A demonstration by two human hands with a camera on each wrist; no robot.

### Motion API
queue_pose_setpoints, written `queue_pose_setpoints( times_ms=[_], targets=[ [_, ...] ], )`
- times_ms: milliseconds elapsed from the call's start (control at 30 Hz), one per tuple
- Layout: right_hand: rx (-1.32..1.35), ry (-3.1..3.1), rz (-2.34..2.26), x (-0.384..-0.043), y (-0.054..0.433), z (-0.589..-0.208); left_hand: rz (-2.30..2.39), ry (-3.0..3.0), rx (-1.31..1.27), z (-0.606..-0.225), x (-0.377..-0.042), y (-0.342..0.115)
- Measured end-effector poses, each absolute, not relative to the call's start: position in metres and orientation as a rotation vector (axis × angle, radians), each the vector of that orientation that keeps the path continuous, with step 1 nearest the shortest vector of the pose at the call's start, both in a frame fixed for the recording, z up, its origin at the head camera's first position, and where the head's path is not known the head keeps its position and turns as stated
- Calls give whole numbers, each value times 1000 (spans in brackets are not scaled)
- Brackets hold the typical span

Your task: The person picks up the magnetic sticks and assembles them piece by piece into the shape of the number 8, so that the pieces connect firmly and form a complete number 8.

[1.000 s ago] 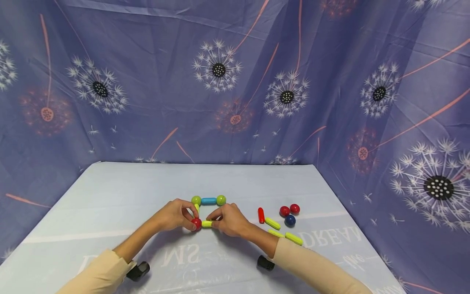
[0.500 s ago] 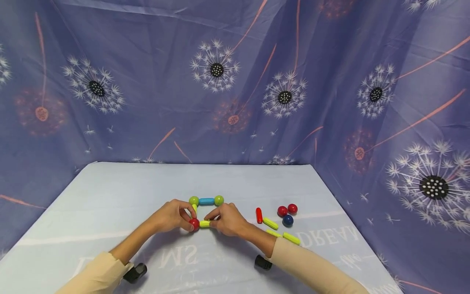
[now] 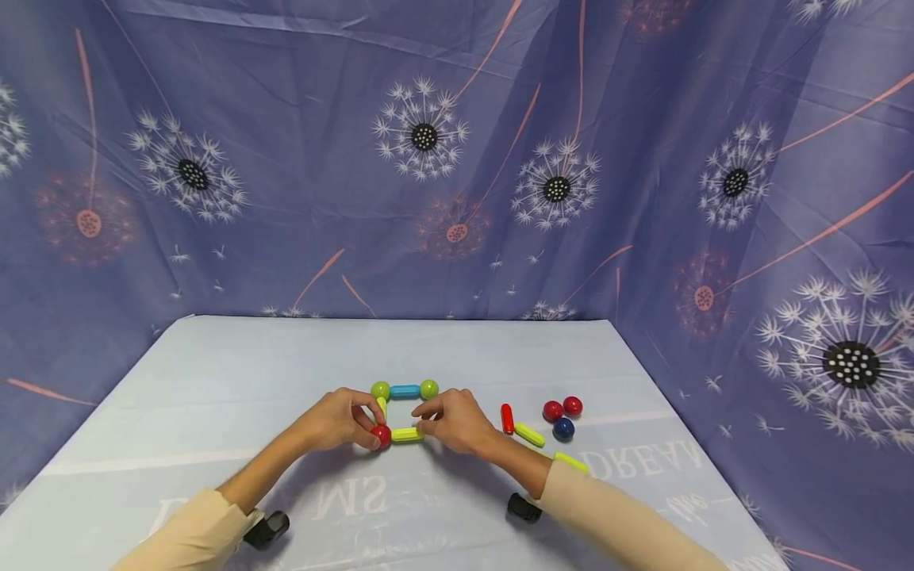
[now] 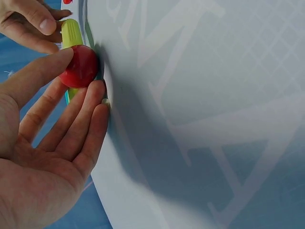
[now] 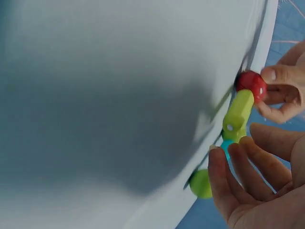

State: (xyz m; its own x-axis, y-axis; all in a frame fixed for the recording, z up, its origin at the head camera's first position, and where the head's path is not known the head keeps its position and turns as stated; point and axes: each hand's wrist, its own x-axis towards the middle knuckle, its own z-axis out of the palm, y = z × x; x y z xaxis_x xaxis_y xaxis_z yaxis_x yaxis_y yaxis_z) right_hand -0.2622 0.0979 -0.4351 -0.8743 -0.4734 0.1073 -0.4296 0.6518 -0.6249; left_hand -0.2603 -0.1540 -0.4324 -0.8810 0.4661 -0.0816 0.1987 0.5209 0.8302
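My left hand point(image 3: 343, 416) pinches a glossy red ball point(image 3: 383, 435) between thumb and fingers, low on the table. A yellow-green rod point(image 3: 407, 434) runs rightward from that ball. Beside the rod's free right end is my right hand point(image 3: 458, 422), thumb and fingers parted with nothing held. In the right wrist view, this rod point(image 5: 239, 112) extends from the red ball point(image 5: 252, 86), its end showing a small pale dot. Another yellow-green rod point(image 3: 382, 406) leads back from the red ball to a green ball point(image 3: 381, 389). A blue rod point(image 3: 405, 391) links that to a second green ball point(image 3: 429, 388).
Right of the hands lie a red rod point(image 3: 507, 419), a yellow-green rod point(image 3: 529, 434) and another point(image 3: 571, 461) partly behind the right sleeve. Two red balls point(image 3: 553, 410) and a dark blue ball point(image 3: 563, 429) sit farther right. A patterned purple cloth point(image 3: 321, 159) stands behind the table.
My right hand has let go of the yellow-green rod and shifted slightly right, baring its end. The left hand keeps its hold on the red ball. The right arm now hides one loose rod.
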Motion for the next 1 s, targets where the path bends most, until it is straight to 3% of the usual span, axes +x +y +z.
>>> queue_pose_setpoints(
  times_ms=[367,1000],
  targets=[
    [-682,2892,-1047,-266,136,-417,1292,2471,523,-433,-259,-154],
    [-317,3005,-1011,-261,217,-395,1286,2467,502,-431,-260,-152]
  ],
)
